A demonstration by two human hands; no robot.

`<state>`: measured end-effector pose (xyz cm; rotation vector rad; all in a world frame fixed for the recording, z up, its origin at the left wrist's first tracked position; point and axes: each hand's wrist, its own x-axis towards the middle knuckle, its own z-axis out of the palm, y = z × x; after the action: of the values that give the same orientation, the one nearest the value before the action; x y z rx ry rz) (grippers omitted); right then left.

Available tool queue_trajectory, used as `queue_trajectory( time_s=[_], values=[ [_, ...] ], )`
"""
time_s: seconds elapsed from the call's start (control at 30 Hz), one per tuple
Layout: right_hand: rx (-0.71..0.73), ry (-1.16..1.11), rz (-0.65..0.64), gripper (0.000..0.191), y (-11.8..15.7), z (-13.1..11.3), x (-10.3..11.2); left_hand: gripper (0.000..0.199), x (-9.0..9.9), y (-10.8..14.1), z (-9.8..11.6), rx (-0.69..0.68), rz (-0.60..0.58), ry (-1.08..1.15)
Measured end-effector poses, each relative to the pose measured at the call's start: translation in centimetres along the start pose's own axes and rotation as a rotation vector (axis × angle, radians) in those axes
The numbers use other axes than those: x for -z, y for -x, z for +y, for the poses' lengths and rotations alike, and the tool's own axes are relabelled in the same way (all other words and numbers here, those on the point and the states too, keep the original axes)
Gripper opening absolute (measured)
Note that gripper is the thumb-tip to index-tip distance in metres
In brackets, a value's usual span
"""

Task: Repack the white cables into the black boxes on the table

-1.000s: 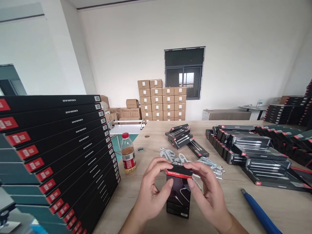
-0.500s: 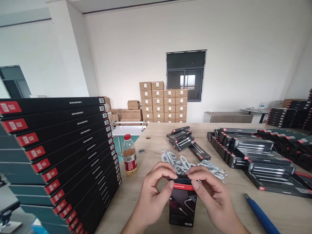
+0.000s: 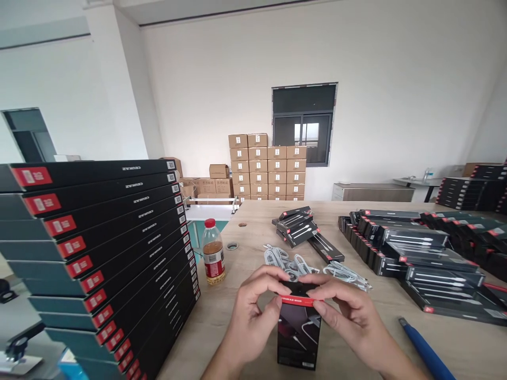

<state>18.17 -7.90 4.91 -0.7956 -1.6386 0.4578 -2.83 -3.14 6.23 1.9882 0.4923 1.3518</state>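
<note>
Left hand [image 3: 255, 311] and right hand [image 3: 350, 306] pinch a black box [image 3: 299, 338] — cables [image 3: 279, 258] behind, bottle [image 3: 214, 257] leftward.

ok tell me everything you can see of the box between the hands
The box is black, card-like and upright, apparently on the table. Its near face bears a picture of pale cables and, low right, a small white label; a red strip with pale lettering crosses the upper edge. The left hand and right hand pinch its top corners.
</note>
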Motion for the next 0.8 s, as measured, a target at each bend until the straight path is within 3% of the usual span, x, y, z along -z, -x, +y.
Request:
queue_trajectory(
  time_s=[0.1,0.2,0.3,0.4,0.47,0.53,0.6,0.67,0.7,0.8],
  values=[
    [-0.082,-0.026,0.126,0.016,-0.1,1.3,-0.2,0.03,-0.5,0.3,-0.2,0.001,0.028,-0.107],
    [-0.267,-0.135,0.456,0.03,-0.1,4.0,0.0,0.063,-1.4,0.8,-0.2,-0.004,0.038,-0.354],
    [-0.448,-0.402,0.734,0.042,-0.3,6.9,0.4,0.065,-2.4,1.3,-0.2,-0.067,-0.029,-0.644],
    [-0.541,-0.655,0.751,0.042,-0.3,8.2,0.4,0.063,-3.1,2.1,-0.9,-0.206,-0.061,-0.849],
    [-0.582,-0.749,0.712,0.041,-0.3,8.0,-0.2,0.066,-3.0,2.9,-1.4,-0.294,-0.052,-0.964],
    [-0.607,-0.795,0.66,0.042,-0.2,7.1,-1.1,0.066,-2.3,3.9,-1.1,-0.289,-0.016,-1.069],
    [-0.608,-0.793,0.603,0.043,-0.2,6.1,-2.1,0.068,-1.1,4.6,0.6,-0.254,-0.014,-1.152],
    [-0.593,-0.737,0.528,0.044,-0.2,5.4,-2.8,0.068,0.7,4.8,4.0,-0.289,-0.066,-1.211],
    [-0.584,-0.687,0.487,0.045,-0.1,5.3,-3.0,0.066,1.7,4.6,6.3,-0.348,-0.09,-1.236],
    [-0.54,-0.493,0.286,0.047,0.4,5.9,-3.9,0.058,5.2,2.3,14.7,-0.293,0.111,-1.278]
  ],
)
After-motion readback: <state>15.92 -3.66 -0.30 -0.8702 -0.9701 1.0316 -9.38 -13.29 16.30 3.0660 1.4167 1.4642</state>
